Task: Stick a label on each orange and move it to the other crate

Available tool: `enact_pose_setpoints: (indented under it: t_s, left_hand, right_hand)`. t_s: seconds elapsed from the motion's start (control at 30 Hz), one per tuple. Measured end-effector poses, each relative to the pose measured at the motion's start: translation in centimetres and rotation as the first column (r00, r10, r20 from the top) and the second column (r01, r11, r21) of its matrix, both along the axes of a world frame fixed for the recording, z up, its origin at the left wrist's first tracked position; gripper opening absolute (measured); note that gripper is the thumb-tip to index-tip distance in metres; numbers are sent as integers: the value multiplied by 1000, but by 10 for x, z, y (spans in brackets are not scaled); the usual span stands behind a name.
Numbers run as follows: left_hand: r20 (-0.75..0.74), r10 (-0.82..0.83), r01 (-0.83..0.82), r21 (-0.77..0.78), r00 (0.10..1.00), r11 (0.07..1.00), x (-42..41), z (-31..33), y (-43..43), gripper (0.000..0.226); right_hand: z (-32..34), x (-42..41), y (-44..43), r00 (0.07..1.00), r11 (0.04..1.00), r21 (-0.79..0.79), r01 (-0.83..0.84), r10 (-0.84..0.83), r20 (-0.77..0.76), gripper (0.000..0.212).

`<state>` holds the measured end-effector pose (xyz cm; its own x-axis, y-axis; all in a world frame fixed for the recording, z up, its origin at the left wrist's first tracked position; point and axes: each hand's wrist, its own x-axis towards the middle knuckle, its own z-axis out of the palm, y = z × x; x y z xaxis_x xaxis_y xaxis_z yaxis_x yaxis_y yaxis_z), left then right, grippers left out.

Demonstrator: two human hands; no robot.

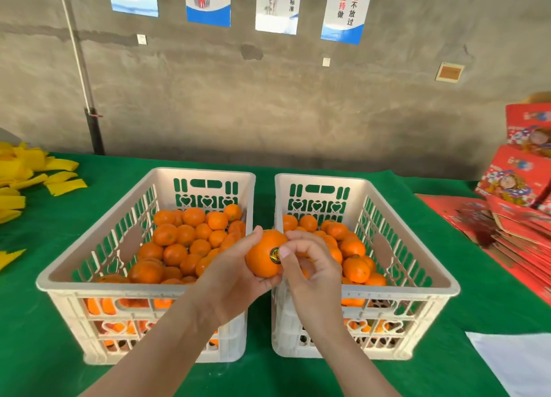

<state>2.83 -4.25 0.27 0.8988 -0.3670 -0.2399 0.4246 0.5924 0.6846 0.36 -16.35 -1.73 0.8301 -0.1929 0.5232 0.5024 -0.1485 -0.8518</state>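
Your left hand (235, 274) grips the orange (261, 259); your right hand (313, 268), fingers curled, thumbs the label (275, 255), half hidden, unreadable.

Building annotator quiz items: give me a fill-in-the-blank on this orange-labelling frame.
1. The left hand grips a lifted round orange fruit; the right hand's ____ touches its round black-and-gold label.
2. The left white slotted plastic crate and the right white slotted plastic crate stand on a ____ cloth.
3. Both crates hold loose ____.
4. Flat yellow paper strips lie to the ____ of both crates.
Missing words: thumb, green, oranges, left.
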Motion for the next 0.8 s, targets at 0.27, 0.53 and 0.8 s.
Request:
enact_pose_setpoints:
  t_s: [0.27, 0.53, 0.8]
  left_hand:
    - [43, -33, 33, 0, 999, 999, -11, -1, -16, 48]
    - [115, -30, 20, 85, 993, 996, -11, -2, -26, 42]
    - [198, -117, 57, 284, 973, 957, -5, -21, -35, 44]
  right_hand:
    - [-5, -9, -15, 995, 996, -61, 60, -55, 78, 11]
    - [-13, -11, -23, 994, 997, -16, 78, -76, 83, 37]
    - [-39, -9, -43, 987, 950, -280, -140, 110, -121, 71]
